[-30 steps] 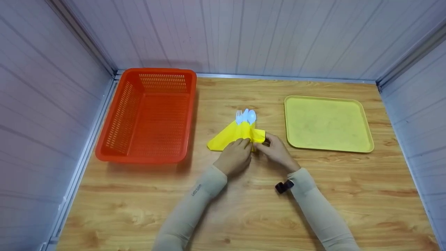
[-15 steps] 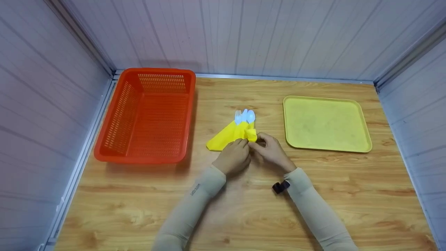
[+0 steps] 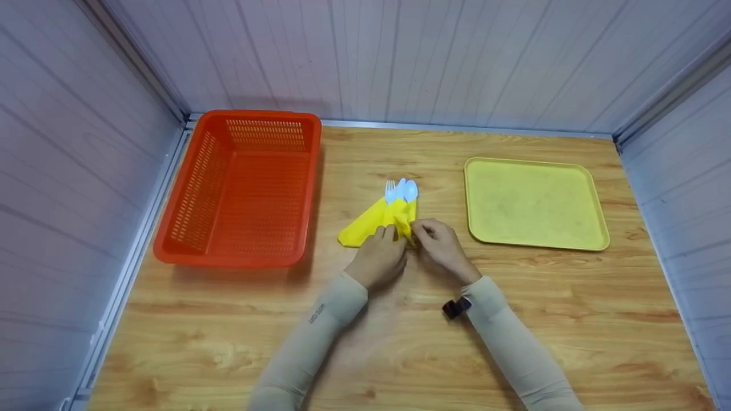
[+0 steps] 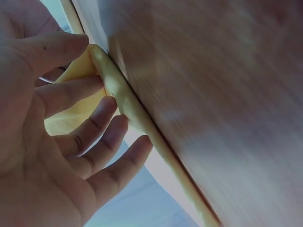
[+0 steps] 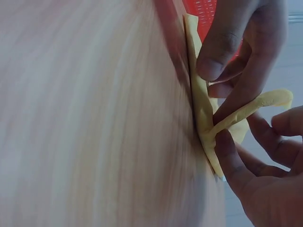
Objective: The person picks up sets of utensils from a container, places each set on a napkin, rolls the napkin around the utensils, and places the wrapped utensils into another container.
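Along the near edge of the yellow napkin (image 3: 378, 220), which lies flat on the wood-look desk (image 3: 400, 348), a person's got both hands busy. Left hand (image 3: 377, 257) has its fingers stretched out, fingertips pressing on the napkin, thumb apart from them. Right hand (image 3: 444, 250) is at the napkin's right side, thumb and fingertips pinching a flap (image 5: 253, 108) that stands up from it. Poking out of the napkin's far edge, left to right: white fork (image 3: 390, 192), what looks like a knife (image 3: 400, 189), then a spoon (image 3: 411, 190). Handles are hidden, so can't say how far in they go. Orange basket (image 3: 257, 200) sits well left of the napkin, pale yellow tray (image 3: 537, 204) off to its right.
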Motion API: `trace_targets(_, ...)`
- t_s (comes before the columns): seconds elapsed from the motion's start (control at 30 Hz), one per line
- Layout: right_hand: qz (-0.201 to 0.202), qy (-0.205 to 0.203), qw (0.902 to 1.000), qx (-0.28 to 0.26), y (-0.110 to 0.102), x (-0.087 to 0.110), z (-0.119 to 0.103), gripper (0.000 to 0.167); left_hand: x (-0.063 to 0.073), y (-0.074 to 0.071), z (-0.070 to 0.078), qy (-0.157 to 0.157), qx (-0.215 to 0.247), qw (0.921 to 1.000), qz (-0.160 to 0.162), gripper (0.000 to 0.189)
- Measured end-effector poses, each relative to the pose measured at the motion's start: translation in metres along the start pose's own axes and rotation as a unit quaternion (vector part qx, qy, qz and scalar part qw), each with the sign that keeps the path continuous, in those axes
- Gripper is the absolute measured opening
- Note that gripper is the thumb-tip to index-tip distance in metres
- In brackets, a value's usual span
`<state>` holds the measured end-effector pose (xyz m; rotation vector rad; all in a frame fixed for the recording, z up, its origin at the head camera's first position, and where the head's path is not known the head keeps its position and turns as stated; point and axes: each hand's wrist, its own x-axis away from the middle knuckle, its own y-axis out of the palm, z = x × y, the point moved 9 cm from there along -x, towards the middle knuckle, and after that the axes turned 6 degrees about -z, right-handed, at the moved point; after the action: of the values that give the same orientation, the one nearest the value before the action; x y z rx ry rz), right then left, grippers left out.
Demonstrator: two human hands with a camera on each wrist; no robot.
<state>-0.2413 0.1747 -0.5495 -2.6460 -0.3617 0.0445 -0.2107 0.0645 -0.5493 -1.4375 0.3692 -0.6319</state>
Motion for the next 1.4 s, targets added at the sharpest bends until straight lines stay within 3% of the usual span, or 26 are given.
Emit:
trace_targets(0.17,-0.01,-0.014,0.9995,0.027,0.004,0.0,-0.005,0.017,0.008,-0.007,-0.001,0.013,0.056,0.9982,0.016,0.031)
trace_targets(0.4,-0.006,-0.034,0.9952,0.092,0.012,0.001,-0.011,0.011,0.02,-0.014,-0.001,0.045,0.129,0.989,0.056,0.025)
trace_targets(0.63,0.007,-0.039,0.9834,0.177,0.023,0.002,-0.02,0.006,0.026,-0.009,-0.005,0.033,0.162,0.9855,0.036,0.03)
trace_targets(0.8,0.01,-0.052,0.9752,0.215,0.029,0.003,-0.025,0.006,0.035,-0.014,-0.011,-0.018,0.123,0.9913,0.043,0.031)
trace_targets(0.93,0.013,-0.057,0.9686,0.241,0.032,0.003,-0.028,0.008,0.045,-0.026,-0.013,-0.051,0.044,0.9931,0.096,0.029)
trace_targets(1.03,0.014,-0.054,0.9657,0.253,0.034,0.002,-0.029,0.009,0.051,-0.032,-0.007,-0.038,-0.001,0.9899,0.136,0.029)
trace_targets(1.1,0.012,-0.047,0.964,0.261,0.035,0.002,-0.029,0.01,0.051,-0.03,-0.002,-0.024,-0.022,0.9912,0.128,0.033)
trace_targets(1.2,0.009,-0.042,0.959,0.28,0.037,0.0,-0.03,0.011,0.049,-0.019,0.001,-0.012,-0.033,0.9964,0.077,0.044)
trace_targets(1.27,0.008,-0.041,0.9557,0.291,0.039,0.0,-0.03,0.012,0.047,-0.011,0.0,-0.018,-0.035,0.9985,0.038,0.049)
trace_targets(1.4,0.006,-0.047,0.9507,0.306,0.042,0.0,-0.031,0.011,0.046,-0.001,-0.004,-0.035,-0.029,0.999,-0.002,0.055)
